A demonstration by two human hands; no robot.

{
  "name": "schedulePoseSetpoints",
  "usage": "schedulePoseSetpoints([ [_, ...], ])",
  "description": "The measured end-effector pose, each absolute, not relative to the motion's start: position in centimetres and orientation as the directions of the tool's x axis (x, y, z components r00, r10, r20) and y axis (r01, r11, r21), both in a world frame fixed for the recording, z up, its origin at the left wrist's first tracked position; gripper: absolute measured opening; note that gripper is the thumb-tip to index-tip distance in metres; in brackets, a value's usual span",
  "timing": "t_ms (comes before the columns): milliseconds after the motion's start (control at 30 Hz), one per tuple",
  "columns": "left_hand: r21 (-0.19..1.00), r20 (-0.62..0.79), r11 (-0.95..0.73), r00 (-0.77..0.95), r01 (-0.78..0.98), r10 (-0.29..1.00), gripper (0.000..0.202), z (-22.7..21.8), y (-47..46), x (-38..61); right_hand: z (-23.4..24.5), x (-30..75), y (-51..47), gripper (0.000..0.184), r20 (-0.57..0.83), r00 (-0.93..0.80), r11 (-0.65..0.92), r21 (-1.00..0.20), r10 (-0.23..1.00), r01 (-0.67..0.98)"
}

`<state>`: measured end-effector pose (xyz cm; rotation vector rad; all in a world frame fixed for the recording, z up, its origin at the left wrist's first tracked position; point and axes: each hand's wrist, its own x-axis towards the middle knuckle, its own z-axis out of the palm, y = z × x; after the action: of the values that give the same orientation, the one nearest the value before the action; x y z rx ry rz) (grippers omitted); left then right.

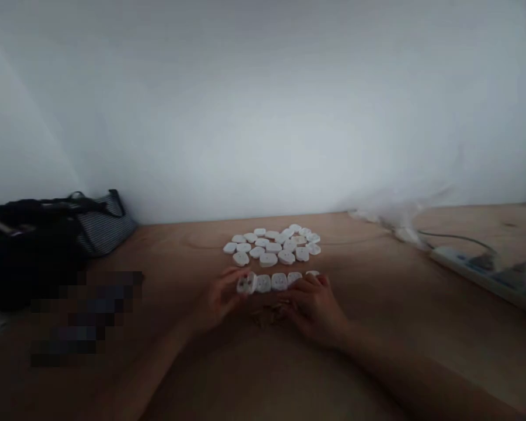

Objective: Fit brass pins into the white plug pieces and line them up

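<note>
Brown table (170,251) against a pale wall (263,117); bag (39,245) at nine o'clock, power strip (464,268) at three. Toward six, left hand (214,301) pinches a white block (246,283); right hand (319,307) bends over the row (279,281), grip unclear.

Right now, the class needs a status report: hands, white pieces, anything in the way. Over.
Left hand pinching leftmost white piece. Right hand partly covering white row, grip unclear. Small brown bits close on the row's near side.
</note>
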<state>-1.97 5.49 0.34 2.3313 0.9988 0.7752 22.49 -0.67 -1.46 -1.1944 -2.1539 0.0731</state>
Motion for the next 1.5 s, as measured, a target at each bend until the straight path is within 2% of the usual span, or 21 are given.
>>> schedulePoseSetpoints([
  [100,0.636,0.336,-0.633,0.581,0.44,0.741,0.045,0.6,4.0,-0.2,-1.1,21.7,-0.9,0.027,0.458,-0.409,0.583,-0.347,0.789,0.735],
  [233,0.624,0.352,-0.662,0.607,0.415,0.712,0.047,0.0,3.2,0.9,-1.1,21.5,-1.0,0.021,0.441,-0.427,0.592,-0.365,0.789,0.719],
  [367,0.553,0.359,-0.691,0.615,0.466,0.702,0.053,0.2,2.6,1.3,-1.1,21.7,-1.0,0.023,0.45,-0.445,0.612,-0.356,0.774,0.706],
  [600,0.443,0.388,-0.711,0.598,0.546,0.701,0.045,1.5,4.1,-0.8,-1.5,22.0,-1.0,0.028,0.46,-0.489,0.655,-0.334,0.741,0.678],
  [833,0.595,0.171,-0.55,0.577,0.586,0.799,0.045,-0.1,7.7,-5.5,-2.0,23.7,-0.3,0.023,0.482,-0.373,0.566,-0.354,0.793,0.745],
  [933,0.609,0.127,-0.519,0.572,0.6,0.81,0.047,-0.5,7.9,-6.0,-2.0,24.1,-0.1,0.022,0.486,-0.359,0.557,-0.357,0.796,0.75],
  [1067,0.541,0.171,-0.571,0.584,0.617,0.793,0.061,-0.2,7.7,-5.5,-1.9,24.3,-0.2,0.022,0.484,-0.36,0.555,-0.355,0.798,0.752],
  [1167,0.424,0.207,-0.617,0.593,0.662,0.778,0.073,0.1,7.9,-4.6,-1.9,24.3,-0.2,0.023,0.494,-0.348,0.551,-0.359,0.797,0.753],
  [1333,0.191,0.164,-0.657,0.636,0.729,0.754,0.063,0.0,9.0,-3.1,-1.8,24.4,-0.1,0.022,0.498,-0.346,0.553,-0.359,0.795,0.752],
  [1500,0.152,0.181,-0.676,0.652,0.721,0.737,0.057,0.3,8.7,-2.2,-1.8,24.3,-0.1,0.021,0.501,-0.353,0.559,-0.353,0.79,0.75],
])
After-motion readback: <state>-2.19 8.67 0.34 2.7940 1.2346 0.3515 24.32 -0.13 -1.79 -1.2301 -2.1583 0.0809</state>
